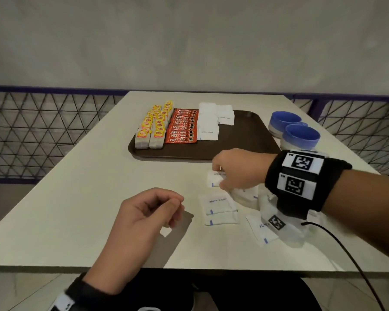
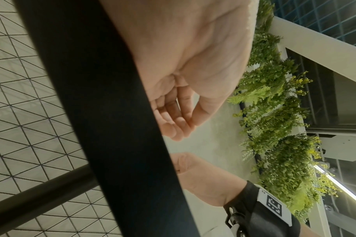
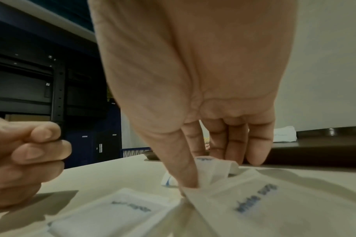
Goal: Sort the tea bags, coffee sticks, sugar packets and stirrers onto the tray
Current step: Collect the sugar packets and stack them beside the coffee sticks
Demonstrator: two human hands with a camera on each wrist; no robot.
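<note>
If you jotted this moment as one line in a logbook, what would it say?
right hand: pinching white paper sugar packet off beige table | left hand: curled, idle | brown plastic tray: tea, coffee, sugar rows

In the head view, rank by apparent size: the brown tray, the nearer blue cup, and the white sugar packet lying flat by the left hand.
1. Brown rectangular plastic tray, clearly largest.
2. Nearer blue cup.
3. Flat white paper sugar packet; it looks close to the cup and lies nearer the camera, so this order is unsure.

Sugar packets [image 1: 265, 205] partly under right wrist (print blurred), stirrers undiscernible
</note>
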